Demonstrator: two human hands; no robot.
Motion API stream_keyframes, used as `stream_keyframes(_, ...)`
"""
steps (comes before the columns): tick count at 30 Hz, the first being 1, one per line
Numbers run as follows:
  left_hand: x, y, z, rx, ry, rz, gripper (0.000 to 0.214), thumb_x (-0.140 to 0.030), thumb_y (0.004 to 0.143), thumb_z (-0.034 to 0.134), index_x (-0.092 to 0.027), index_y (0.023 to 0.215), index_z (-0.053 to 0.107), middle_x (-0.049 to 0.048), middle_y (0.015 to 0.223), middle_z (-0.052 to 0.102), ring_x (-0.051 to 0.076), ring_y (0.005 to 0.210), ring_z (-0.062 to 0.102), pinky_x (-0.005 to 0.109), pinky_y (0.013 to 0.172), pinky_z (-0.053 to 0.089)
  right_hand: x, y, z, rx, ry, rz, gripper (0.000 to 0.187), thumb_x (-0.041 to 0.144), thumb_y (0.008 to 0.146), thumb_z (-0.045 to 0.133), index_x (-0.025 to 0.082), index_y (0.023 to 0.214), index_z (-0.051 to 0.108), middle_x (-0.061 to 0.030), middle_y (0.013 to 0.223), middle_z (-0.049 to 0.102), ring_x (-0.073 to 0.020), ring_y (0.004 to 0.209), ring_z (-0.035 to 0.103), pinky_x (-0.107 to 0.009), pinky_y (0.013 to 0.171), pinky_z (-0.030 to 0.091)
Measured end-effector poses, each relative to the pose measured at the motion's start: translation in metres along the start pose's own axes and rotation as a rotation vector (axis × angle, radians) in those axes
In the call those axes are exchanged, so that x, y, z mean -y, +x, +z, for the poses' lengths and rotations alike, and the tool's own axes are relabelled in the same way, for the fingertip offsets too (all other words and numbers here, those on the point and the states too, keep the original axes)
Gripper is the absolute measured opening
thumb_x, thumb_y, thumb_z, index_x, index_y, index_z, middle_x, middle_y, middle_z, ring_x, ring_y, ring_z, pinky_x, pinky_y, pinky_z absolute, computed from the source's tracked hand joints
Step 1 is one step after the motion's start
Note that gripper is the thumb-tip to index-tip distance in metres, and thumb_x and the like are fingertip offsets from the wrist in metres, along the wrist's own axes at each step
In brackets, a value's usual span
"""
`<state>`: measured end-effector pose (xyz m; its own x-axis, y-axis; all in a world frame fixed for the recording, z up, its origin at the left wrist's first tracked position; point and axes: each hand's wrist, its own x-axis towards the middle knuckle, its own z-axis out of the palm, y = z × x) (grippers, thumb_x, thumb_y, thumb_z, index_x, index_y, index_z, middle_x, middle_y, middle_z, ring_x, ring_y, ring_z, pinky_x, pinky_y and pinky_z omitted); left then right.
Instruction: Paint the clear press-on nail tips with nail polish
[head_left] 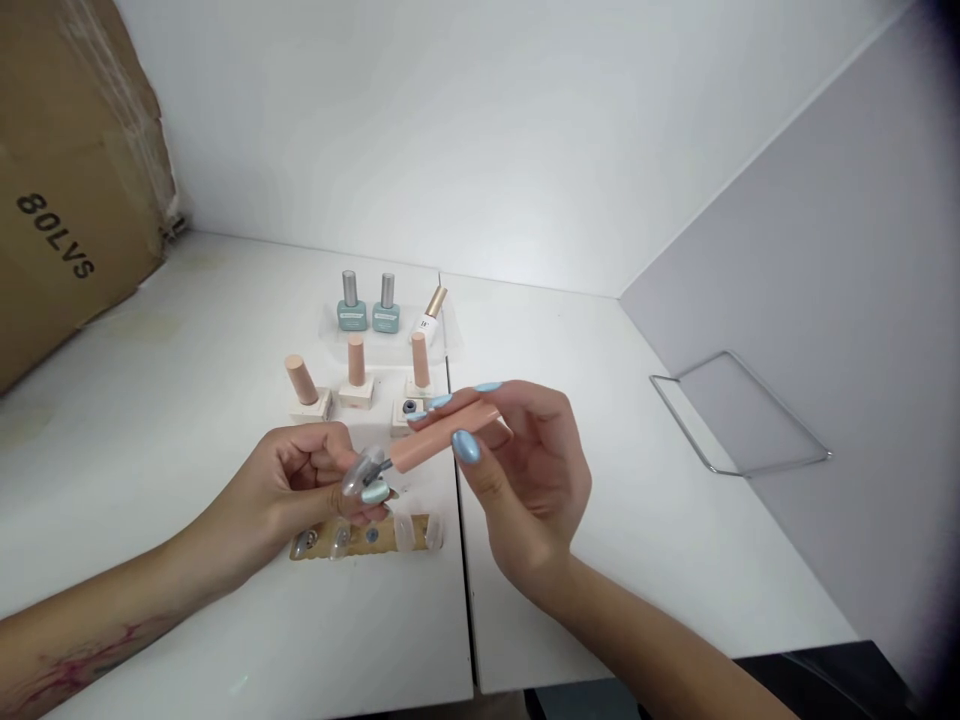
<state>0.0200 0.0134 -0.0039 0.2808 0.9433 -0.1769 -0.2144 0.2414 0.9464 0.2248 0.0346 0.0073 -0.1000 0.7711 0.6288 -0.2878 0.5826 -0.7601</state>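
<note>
My right hand (pixel 517 470) pinches a peach-coloured nail polish brush cap (pixel 442 440), its brush tip pointing left. My left hand (pixel 307 480) is closed on a clear false nail tip (pixel 364 470), and the brush touches that tip. Below both hands a tan strip (pixel 367 535) lies on the white table (pixel 187 400) and carries several nail tips. An open polish bottle (pixel 409 410) stands just behind my hands.
Behind stand two capped peach-topped bottles (pixel 304 385), a third peach-topped one (pixel 420 365), two teal bottles (pixel 352 305) and a tilted white bottle with a gold cap (pixel 429 315). A cardboard box (pixel 67 180) fills the far left. A wire frame (pixel 739 415) leans at the right wall.
</note>
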Motion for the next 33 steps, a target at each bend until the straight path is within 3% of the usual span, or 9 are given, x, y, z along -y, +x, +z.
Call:
stream_keyframes(6,0.0045,0.0014,-0.0032,0.009,-0.004,-0.004,0.029,-0.022,0.071,0.096,-0.02,0.064,0.068,-0.0031,0.063,0.075,0.012,0.06,0.073,0.016,0.055,0.056,-0.0042,0.004,-0.0028,-0.155,-0.037,0.061,0.02,0.015,0.099,0.066,0.028,0.113,0.064,-0.0008,0.103,0.076,-0.0188,0.096,0.081,-0.043,0.088,0.072)
stream_keyframes(14,0.0002,-0.0003,-0.0007,0.01,0.015,0.003,0.032,-0.026,0.075,0.094,-0.02,0.062,0.066,-0.002,0.064,0.075,0.012,0.06,0.072,0.018,0.057,0.057,0.0021,0.0013,0.0006,-0.011,-0.007,0.009,0.024,0.013,0.099,0.065,0.029,0.116,0.062,-0.0001,0.103,0.076,-0.0161,0.09,0.081,-0.04,0.086,0.073)
stream_keyframes(20,0.0027,0.001,-0.0027,-0.004,0.039,0.013,0.035,-0.026,0.071,0.095,-0.019,0.06,0.062,-0.0017,0.063,0.075,0.014,0.06,0.074,0.02,0.057,0.059,-0.0035,0.0037,-0.0021,-0.168,-0.05,0.075,0.018,0.019,0.099,0.067,0.028,0.113,0.062,-0.0014,0.103,0.077,-0.0184,0.096,0.08,-0.042,0.088,0.072)
stream_keyframes(28,-0.0018,0.0019,0.0002,0.008,-0.015,0.016,0.027,-0.022,0.072,0.095,-0.021,0.062,0.071,-0.0038,0.061,0.076,0.009,0.056,0.072,0.013,0.052,0.054,0.0018,0.001,0.0006,0.003,0.026,0.024,0.024,0.012,0.099,0.065,0.029,0.117,0.063,0.0006,0.102,0.075,-0.016,0.092,0.081,-0.039,0.086,0.072)
stream_keyframes(33,0.002,-0.0004,-0.0032,0.023,0.004,0.013,0.022,-0.02,0.075,0.094,-0.022,0.066,0.074,-0.0037,0.067,0.079,0.01,0.063,0.075,0.012,0.056,0.056,-0.0042,0.0027,-0.0014,-0.152,0.004,0.088,0.02,0.015,0.098,0.067,0.028,0.113,0.065,-0.0007,0.104,0.076,-0.0173,0.096,0.08,-0.041,0.093,0.071)
